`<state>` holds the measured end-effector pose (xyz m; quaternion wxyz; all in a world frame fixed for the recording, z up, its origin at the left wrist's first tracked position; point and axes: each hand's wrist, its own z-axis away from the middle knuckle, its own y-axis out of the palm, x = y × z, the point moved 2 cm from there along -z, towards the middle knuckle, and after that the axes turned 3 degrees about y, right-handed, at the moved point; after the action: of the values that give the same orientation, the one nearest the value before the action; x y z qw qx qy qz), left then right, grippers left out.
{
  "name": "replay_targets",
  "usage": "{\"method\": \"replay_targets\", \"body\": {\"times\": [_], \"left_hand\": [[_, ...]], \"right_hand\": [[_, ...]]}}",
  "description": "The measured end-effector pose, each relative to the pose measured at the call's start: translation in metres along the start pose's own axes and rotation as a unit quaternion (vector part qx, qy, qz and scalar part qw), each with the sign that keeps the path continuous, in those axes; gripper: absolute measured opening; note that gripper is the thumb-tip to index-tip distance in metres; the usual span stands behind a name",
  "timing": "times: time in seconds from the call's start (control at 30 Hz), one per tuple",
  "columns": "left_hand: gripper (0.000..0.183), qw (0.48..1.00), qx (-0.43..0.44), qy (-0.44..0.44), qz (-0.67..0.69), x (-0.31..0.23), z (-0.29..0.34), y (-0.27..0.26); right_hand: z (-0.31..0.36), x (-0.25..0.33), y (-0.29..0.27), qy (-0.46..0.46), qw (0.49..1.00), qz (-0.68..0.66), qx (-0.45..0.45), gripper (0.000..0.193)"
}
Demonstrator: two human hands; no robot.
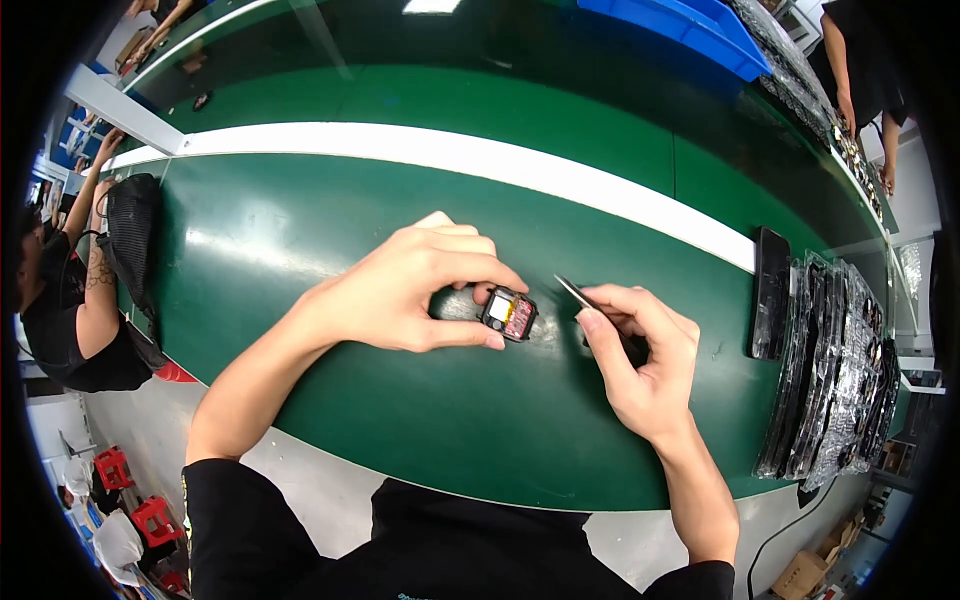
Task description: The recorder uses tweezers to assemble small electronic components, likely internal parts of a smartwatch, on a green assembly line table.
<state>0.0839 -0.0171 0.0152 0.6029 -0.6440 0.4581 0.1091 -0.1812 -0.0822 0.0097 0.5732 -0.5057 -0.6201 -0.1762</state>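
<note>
Between the thumb and fingers of my left hand [425, 285] is a small black square device casing [509, 314]. Its inner side faces up and shows a white-and-yellow part beside a reddish one. My right hand [645, 350] pinches a thin, pointed metal tool that looks like tweezers [572, 291]. The tool's tip points up and left, a short way to the right of the casing and apart from it. Both hands are over the middle of the green tabletop [420, 410].
Stacked clear plastic trays [825, 370] stand at the table's right end, with a black phone-like slab [769, 292] beside them. A white rail [450, 150] crosses behind my hands. A blue bin [690, 30] lies beyond it. A black mesh bag [132, 235] and a co-worker [85, 320] are at left.
</note>
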Motion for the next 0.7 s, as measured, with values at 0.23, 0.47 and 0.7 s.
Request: {"method": "replay_targets", "body": {"times": [0.23, 0.47, 0.7], "left_hand": [[0.048, 1.0, 0.012, 0.027, 0.011, 0.001, 0.002, 0.012], [0.072, 0.999, -0.007, -0.003, 0.046, -0.008, 0.004, 0.018], [0.074, 0.998, -0.013, 0.011, 0.065, 0.0, 0.005, 0.026]], "right_hand": [[0.011, 0.02, 0.01, 0.012, 0.991, 0.106, 0.087, 0.036], [0.015, 0.041, 0.016, 0.0, 0.98, 0.161, 0.114, 0.04], [0.008, 0.036, 0.018, -0.021, 0.979, 0.15, 0.134, 0.039]]}}
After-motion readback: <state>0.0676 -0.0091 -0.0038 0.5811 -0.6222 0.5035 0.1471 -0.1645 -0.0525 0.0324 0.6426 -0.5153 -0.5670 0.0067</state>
